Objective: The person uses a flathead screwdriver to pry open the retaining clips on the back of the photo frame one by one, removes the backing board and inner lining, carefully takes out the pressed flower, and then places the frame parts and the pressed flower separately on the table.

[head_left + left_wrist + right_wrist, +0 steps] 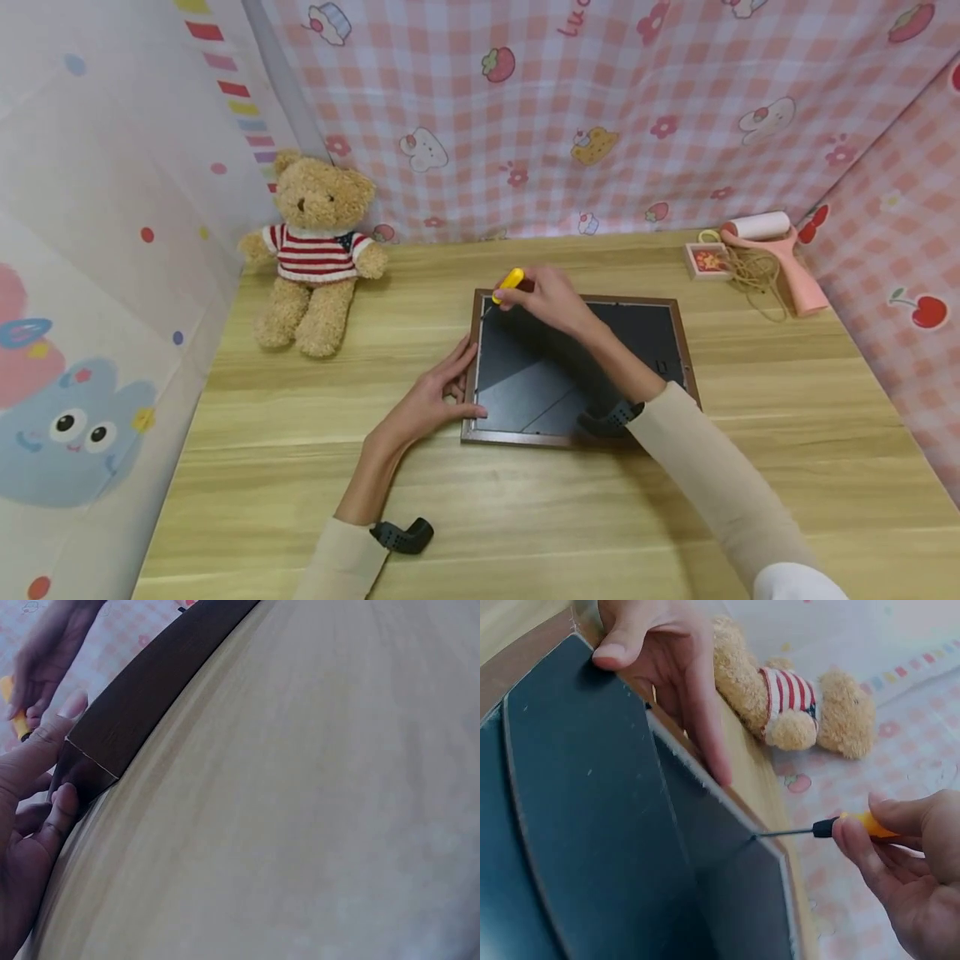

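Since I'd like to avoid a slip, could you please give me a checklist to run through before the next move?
1. Frame on the table, black back facing up: ok.
2. Left hand steadying the frame's left edge, thumb over the top: ok.
3. Right hand gripping the yellow-handled screwdriver: ok.
4. Screwdriver tip at the back's edge, near the far left corner: ok.
5. Fastener at the tip lifted free: cannot tell, too small to make out.
6. Teddy bear apart from the frame and both hands: ok.
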`<state>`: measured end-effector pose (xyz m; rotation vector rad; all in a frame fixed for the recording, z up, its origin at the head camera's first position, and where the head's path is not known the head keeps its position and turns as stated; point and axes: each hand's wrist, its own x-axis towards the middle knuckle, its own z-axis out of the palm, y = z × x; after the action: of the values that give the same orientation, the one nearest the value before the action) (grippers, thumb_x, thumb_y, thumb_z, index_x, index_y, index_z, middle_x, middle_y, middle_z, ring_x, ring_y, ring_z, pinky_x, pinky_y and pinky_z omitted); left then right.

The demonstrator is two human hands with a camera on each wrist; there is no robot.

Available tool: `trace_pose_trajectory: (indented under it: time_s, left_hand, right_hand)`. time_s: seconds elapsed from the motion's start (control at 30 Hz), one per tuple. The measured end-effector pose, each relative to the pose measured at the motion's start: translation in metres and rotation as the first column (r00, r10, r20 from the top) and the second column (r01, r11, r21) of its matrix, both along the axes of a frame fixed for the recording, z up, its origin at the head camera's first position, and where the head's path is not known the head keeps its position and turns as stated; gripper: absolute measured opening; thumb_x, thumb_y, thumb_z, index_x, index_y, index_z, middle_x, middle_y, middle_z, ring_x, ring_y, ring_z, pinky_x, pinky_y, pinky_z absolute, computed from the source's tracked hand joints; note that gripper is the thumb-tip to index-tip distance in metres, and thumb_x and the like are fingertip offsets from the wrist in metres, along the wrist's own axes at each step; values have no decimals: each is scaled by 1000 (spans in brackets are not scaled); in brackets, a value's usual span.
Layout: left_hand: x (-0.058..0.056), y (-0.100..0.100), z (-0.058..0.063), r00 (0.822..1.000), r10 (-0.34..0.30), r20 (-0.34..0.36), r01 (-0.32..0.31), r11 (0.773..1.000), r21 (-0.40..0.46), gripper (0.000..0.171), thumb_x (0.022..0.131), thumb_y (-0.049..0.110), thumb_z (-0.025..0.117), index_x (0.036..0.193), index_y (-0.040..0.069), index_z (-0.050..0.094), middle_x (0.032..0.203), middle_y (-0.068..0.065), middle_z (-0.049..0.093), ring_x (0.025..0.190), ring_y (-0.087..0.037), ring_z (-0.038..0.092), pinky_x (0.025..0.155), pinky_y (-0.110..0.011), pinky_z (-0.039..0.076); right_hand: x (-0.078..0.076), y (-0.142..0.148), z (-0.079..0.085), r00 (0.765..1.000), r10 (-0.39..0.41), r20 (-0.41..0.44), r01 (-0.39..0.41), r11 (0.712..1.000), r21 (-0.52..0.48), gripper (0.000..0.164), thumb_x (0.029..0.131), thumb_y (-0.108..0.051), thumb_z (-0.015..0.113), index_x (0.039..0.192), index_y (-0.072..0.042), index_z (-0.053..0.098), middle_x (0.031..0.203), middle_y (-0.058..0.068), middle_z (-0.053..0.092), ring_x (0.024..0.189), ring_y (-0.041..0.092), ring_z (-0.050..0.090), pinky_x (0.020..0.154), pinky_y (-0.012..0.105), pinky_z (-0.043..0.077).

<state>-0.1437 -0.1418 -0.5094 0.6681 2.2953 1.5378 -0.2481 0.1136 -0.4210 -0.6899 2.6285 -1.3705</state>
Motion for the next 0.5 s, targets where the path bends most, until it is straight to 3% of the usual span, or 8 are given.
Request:
trace_pose_trajectory:
  time_s: [0.27, 0.4, 0.5]
  left_hand:
    - [0, -1, 0, 1000, 7, -7, -7, 1000, 10, 100, 91, 10, 91, 172, 11, 33, 185, -4, 17, 93, -13, 61, 81, -19, 56]
    - [1, -1, 0, 1000, 8, -10, -8, 1000, 13, 100, 90, 9, 91, 172, 10, 33, 185, -4, 17, 94, -13, 61, 82, -19, 56]
    - [0, -1, 0, 1000, 9, -8, -9, 1000, 8, 101, 90, 11, 91, 172, 10, 32, 185, -4, 17, 96, -12, 62, 83, -19, 57]
  right_hand:
    - [-3, -20, 16, 989, 110, -100, -97, 987, 125, 18, 104, -16, 77, 105, 2, 80, 84, 11, 79, 72, 22, 68, 65, 25, 46]
    - [-4, -22, 18, 990, 123, -65, -115, 987, 114, 19, 105, -14, 76, 107, 4, 80, 86, 14, 79, 76, 30, 72, 67, 28, 50]
    - [-5, -16, 19, 996, 88, -3, -88, 995, 48, 21, 108, -15, 72, 111, 5, 78, 92, 17, 79, 85, 38, 75, 72, 30, 56]
